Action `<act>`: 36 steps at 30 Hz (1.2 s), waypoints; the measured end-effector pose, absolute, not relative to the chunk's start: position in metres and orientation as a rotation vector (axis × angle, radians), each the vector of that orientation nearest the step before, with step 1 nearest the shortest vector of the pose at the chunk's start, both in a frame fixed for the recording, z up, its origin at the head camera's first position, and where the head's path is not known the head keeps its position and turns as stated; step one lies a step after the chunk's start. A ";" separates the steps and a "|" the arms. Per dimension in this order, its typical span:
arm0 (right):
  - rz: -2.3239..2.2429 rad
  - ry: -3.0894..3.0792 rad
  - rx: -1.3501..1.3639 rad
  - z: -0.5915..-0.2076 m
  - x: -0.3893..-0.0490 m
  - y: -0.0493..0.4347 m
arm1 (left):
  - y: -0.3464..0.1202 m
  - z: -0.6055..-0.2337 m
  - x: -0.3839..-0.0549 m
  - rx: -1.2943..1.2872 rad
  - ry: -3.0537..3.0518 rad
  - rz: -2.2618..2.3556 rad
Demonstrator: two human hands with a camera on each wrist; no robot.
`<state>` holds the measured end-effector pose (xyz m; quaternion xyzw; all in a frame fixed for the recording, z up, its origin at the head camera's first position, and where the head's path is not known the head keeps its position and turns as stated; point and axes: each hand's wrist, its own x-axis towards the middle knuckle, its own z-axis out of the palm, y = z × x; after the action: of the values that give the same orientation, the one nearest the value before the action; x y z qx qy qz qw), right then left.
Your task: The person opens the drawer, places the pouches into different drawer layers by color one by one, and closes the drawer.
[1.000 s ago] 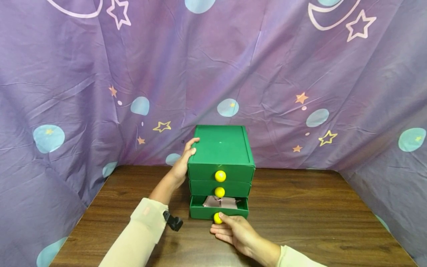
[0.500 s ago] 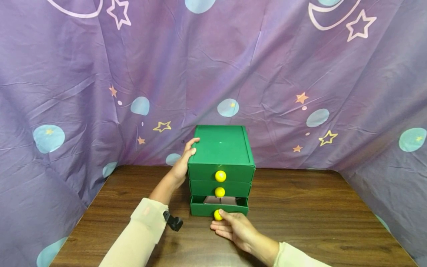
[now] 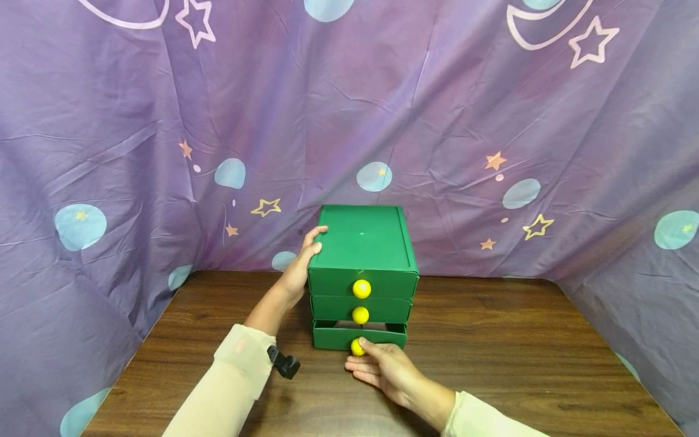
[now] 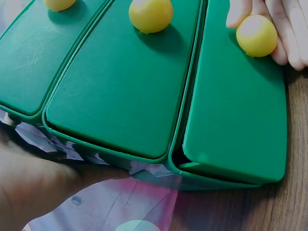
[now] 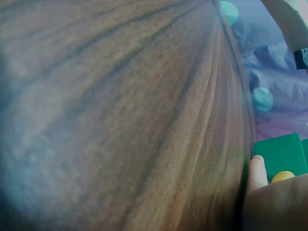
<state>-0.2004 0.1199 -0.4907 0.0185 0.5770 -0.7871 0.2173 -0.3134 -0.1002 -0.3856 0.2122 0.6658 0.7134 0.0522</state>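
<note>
A green cabinet (image 3: 363, 237) with three stacked drawers stands on the wooden table, each drawer bearing a round yellow knob. Its bottom drawer (image 3: 333, 337) sticks out a little, and only a sliver of something pale shows inside. My right hand (image 3: 390, 371) is at the bottom knob (image 3: 357, 347), pinching it with the thumb above and the extended fingers below. Against the cabinet's left side rests my left hand (image 3: 299, 267), fingertips at the top edge. In the left wrist view, its thumb (image 4: 91, 175) lies straight along the side wall.
The upper knob (image 3: 361, 289) and the middle knob (image 3: 360, 315) sit on drawers that are pushed in. Behind the table (image 3: 491, 352) hangs a purple curtain (image 3: 453, 121) with stars and moons. A black strap (image 3: 283, 362) circles the left sleeve.
The bottom drawer has slid inward, with my right hand moving along with its knob. Less of the pale contents shows. My left hand has stayed on the cabinet's side.
</note>
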 end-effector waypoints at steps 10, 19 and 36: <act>-2.192 1.604 0.059 -0.492 -0.206 0.120 | -0.100 -0.386 -0.313 0.643 2.011 2.180; -2.197 1.598 0.044 -0.491 -0.210 0.120 | -0.099 -0.386 -0.314 0.651 1.984 2.203; -2.176 1.636 0.041 -0.490 -0.215 0.121 | -0.101 -0.387 -0.314 0.652 1.987 2.181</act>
<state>-0.2148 0.1213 -0.4898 0.0148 0.5878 -0.7818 0.2077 -0.3143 -0.1006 -0.3866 0.2153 0.6566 0.7204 0.0601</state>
